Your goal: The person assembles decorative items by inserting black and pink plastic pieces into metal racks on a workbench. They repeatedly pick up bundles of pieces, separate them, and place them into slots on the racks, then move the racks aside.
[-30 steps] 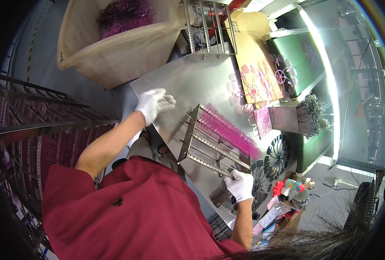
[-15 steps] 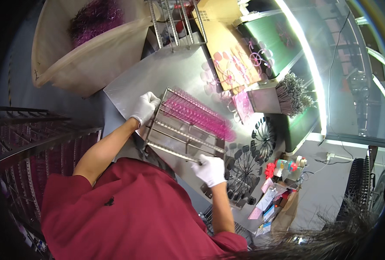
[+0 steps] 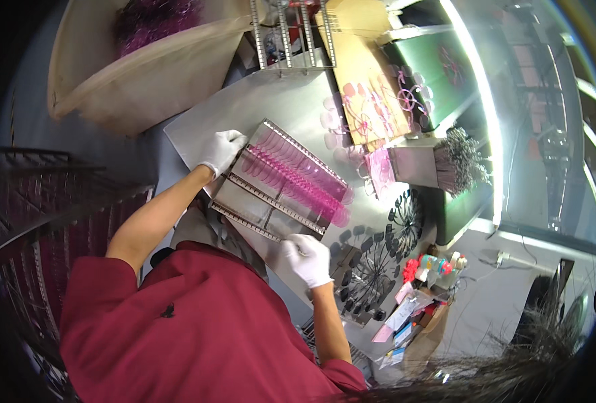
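A metal rack (image 3: 271,193) with slotted rails lies slanted over the steel table. Rows of clear pink, round-ended plastic pieces (image 3: 298,176) fill its far side, while its near rails carry none. My left hand (image 3: 221,153), in a white glove, is closed at the rack's left end bar, fingers curled. My right hand (image 3: 307,260), also gloved in white, has curled fingers at the right end of the nearest rail; its fingertips are partly hidden and slightly blurred.
The steel table (image 3: 200,127) also holds black spoked pieces (image 3: 372,272), pink pieces on cardboard (image 3: 372,114) and a metal box of thin rods (image 3: 415,163). A large pale bin (image 3: 157,74) stands far left. Loaded racks (image 3: 76,228) stand left, bottles (image 3: 435,265) right.
The rack has tipped flatter toward the table, its near rail moving left and slightly down. My right hand has shifted left with it; my left hand stays by the end bar.
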Available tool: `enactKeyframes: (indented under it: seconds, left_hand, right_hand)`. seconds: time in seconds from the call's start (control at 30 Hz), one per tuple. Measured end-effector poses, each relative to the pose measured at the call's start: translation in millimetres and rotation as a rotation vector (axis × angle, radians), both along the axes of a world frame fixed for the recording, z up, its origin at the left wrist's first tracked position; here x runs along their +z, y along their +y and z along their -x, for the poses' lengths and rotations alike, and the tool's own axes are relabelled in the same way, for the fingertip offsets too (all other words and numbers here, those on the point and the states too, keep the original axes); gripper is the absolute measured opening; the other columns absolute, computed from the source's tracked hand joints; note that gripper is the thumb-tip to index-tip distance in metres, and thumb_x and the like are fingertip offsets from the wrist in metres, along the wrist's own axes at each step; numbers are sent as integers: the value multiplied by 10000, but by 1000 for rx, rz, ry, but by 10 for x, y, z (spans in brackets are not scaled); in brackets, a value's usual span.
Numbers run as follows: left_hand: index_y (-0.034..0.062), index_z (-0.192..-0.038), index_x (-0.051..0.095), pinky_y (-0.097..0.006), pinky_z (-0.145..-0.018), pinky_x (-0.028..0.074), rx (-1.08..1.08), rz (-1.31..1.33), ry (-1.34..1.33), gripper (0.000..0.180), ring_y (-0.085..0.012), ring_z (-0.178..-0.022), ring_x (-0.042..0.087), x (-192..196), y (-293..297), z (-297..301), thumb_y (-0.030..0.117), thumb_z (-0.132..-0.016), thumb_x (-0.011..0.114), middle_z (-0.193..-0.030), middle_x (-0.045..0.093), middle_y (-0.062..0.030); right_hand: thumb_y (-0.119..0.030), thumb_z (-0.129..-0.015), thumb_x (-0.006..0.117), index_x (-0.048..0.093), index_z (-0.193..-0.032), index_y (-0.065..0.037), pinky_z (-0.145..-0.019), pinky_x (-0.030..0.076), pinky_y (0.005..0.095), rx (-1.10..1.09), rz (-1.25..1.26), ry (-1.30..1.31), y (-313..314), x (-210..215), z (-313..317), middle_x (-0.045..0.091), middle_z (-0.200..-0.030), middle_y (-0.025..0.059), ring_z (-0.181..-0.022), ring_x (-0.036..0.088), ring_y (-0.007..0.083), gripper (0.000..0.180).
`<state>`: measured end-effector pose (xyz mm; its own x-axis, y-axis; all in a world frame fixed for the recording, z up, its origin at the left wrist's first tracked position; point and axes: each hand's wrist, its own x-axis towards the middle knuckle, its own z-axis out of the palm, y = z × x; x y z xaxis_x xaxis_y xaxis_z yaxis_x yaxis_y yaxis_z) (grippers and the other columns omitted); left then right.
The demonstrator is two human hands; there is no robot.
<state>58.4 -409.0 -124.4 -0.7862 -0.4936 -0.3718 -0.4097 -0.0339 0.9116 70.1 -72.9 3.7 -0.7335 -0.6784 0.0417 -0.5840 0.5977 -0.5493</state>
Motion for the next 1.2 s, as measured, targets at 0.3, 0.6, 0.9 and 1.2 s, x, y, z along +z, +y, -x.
enactKeyframes:
  seconds: [0.3,0.6,0.9,1.2]
  left_hand:
    - [-7,-1109,794,-424,-880,555,71,213,66,368,-395,-941,745,177,174,-179,324,-1026,656,-954,754,-242]
    - [-101,-1412,606,-461,-897,525,-43,561,157,512,-413,-978,648,-2,411,-399,261,-1051,620,-1055,633,-259]
    - [-41,-1112,711,-498,-716,559,-142,693,65,243,-385,-774,707,230,465,-417,158,-1010,614,-862,705,-204]
    - [-2,-1245,733,-369,-841,562,179,457,148,280,-260,-899,701,1051,137,-4,170,-1086,579,-984,709,-149]
  right_hand:
    - [-224,-1074,666,710,-813,13,-513,475,319,-572,-150,-332,626,25,1152,658,-614,49,-478,574,118,355]
    - [-328,-1106,653,749,-958,-7,-509,449,268,-747,70,-231,302,-42,1925,671,-662,38,-526,570,73,366]
    - [-180,-1004,680,691,-1131,-77,-636,542,381,-784,337,-303,140,-586,4966,699,-970,78,-766,723,244,163]
    - [-17,-859,709,664,-1101,20,-462,427,280,-573,348,-182,214,-274,5681,673,-810,92,-528,533,95,249]
